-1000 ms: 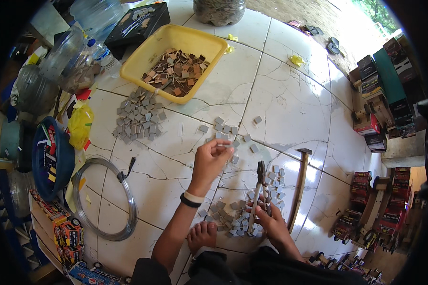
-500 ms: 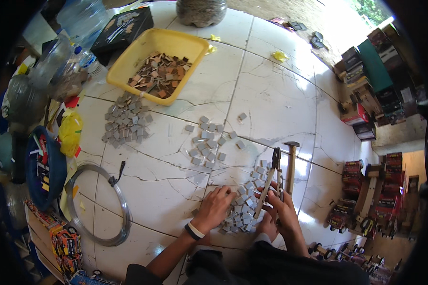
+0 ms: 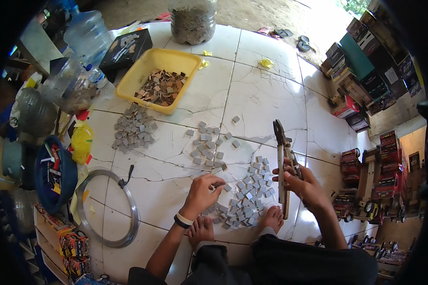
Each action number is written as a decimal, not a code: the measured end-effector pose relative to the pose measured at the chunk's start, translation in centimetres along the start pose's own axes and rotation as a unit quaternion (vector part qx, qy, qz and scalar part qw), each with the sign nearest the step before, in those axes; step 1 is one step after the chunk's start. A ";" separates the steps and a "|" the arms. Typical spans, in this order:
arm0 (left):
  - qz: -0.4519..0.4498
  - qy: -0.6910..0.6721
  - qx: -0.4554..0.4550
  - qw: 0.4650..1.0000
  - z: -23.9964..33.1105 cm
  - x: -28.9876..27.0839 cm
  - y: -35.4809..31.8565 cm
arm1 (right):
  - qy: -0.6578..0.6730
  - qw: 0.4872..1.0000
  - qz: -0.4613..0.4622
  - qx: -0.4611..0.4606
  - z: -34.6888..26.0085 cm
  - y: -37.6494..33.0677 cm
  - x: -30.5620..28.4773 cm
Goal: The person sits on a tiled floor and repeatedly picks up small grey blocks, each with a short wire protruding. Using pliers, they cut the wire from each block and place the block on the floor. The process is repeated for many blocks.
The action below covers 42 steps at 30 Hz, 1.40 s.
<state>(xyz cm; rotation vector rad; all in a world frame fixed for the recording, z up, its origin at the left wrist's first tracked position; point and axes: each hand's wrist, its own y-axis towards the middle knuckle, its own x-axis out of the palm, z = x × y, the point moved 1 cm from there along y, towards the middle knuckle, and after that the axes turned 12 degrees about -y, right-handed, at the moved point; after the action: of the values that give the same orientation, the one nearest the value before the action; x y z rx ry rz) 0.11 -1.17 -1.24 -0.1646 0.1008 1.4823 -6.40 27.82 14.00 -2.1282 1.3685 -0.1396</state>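
My right hand [image 3: 304, 185] is closed round the handles of a pair of long pliers [image 3: 279, 135], held upright with the jaws pointing away from me. A hammer lies mostly hidden behind the pliers and hand. My left hand [image 3: 202, 194] is low over the floor, thumb and fingers pinched together. What sits in the pinch, if anything, is too small to make out. Right beside its fingertips is the near heap of small grey square pieces [image 3: 245, 209], between my bare feet. Several more grey pieces [image 3: 206, 142] lie scattered beyond, and another grey pile [image 3: 133, 130] is farther left.
A yellow basin [image 3: 122, 88] holds brown and grey pieces. At left lie a wire coil [image 3: 135, 223] and a blue tub [image 3: 71, 190], with plastic bottles behind. Boxes and toy trucks [image 3: 387, 185] stand along the right. Cracked white tiles [image 3: 261, 99] make up the floor.
The pliers and my right hand have moved right, now covering most of the hammer. My left hand has shifted slightly left and up, its fingers drawn into a pinch. The view has tilted.
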 end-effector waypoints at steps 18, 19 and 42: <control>0.100 0.214 0.022 0.971 -4.8 1.8 5.5 | -0.070 0.994 -0.024 -0.080 -10.8 -1.4 -4.9; 0.085 0.242 -0.014 0.966 -5.0 1.6 5.8 | -0.100 0.992 -0.019 -0.074 -11.2 -1.3 -5.2; -0.060 0.330 0.052 0.941 -3.5 5.7 1.5 | -0.026 0.998 -0.065 -0.010 -5.8 1.3 -3.5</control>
<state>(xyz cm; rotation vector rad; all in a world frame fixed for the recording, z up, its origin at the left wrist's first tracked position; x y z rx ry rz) -0.75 3.96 -5.68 -0.5695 0.6982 1.2441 -11.32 27.98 18.77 -2.2220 1.2072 -0.1223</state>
